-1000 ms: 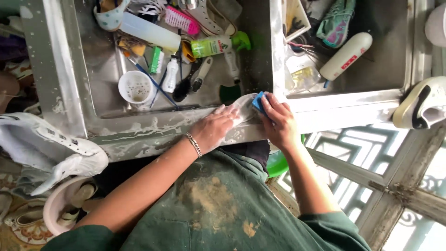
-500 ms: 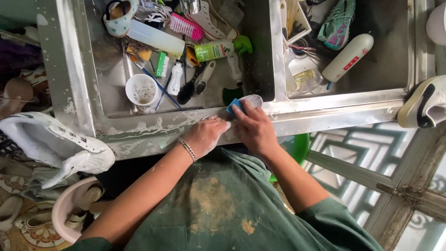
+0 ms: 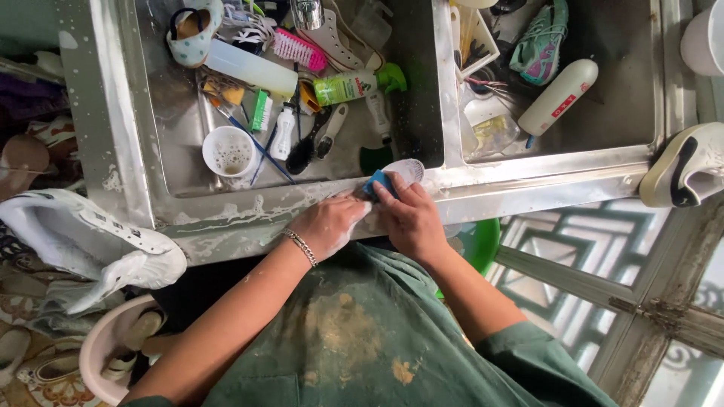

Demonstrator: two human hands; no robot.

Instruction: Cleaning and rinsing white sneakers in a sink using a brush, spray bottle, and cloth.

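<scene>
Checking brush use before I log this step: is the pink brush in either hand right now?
No: the pink brush lies in the sink basin, while both the right hand and left hand work at the front rim.
</scene>
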